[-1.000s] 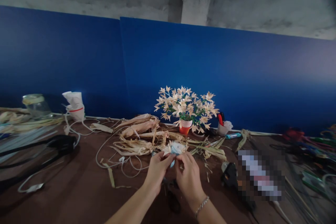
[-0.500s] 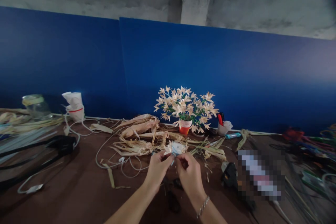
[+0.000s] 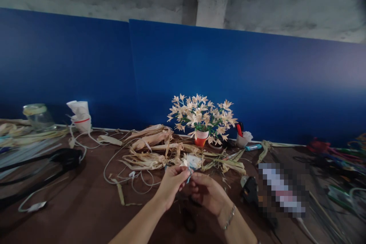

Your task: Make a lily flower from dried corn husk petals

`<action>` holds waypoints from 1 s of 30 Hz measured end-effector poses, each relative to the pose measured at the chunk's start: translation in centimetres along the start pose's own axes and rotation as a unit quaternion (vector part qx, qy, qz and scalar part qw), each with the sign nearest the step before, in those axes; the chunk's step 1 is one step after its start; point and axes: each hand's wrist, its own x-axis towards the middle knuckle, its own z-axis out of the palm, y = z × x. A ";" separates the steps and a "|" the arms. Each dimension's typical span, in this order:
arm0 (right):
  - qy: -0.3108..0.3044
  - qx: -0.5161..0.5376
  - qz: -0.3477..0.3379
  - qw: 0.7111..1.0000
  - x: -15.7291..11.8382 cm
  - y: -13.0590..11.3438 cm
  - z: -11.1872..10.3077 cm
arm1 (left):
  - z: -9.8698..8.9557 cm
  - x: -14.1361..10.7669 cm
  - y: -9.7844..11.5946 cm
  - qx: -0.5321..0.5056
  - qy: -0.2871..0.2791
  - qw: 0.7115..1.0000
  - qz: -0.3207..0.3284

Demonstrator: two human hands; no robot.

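Observation:
My left hand (image 3: 174, 183) is closed, its thumb and fingertips pinching a small pale flower with a light-blue strip (image 3: 189, 174) below it. Close beside it, my right hand (image 3: 208, 190) has its thumb and index finger pinched together at the blue strip. Dried husks (image 3: 151, 160) lie behind both hands. Just past the fingertips is a small whitish-blue item (image 3: 195, 161), too small to make out. A pot (image 3: 201, 138), orange and white, holds many cream flowers (image 3: 197, 112) on green stems.
Glue gun (image 3: 250, 190) and a pixelated object (image 3: 283, 190) lie right of my hands. Black-handled tool (image 3: 67, 158), white cable (image 3: 82, 145), wrapped cup (image 3: 81, 116) and glass jar (image 3: 40, 117) are left. Blue panel (image 3: 160, 76) stands behind. Coloured wires (image 3: 337, 156) lie far right.
My right hand has turned and its wrist has shifted right, with more of its curled fingers showing. My left hand stays nearly in place with the flower.

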 end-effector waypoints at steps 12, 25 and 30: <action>0.084 -0.217 -0.235 0.944 0.5 0.3 0.6 | 0.0 0.0 -0.1 -0.095 0.028 0.994 -0.041; 0.205 -0.422 -0.347 0.812 0.2 0.7 1.6 | 0.5 0.1 -0.1 -0.035 0.045 0.998 0.030; 0.209 -0.401 -0.322 0.832 0.3 0.8 1.6 | 0.5 0.1 -0.1 -0.003 0.054 0.998 0.035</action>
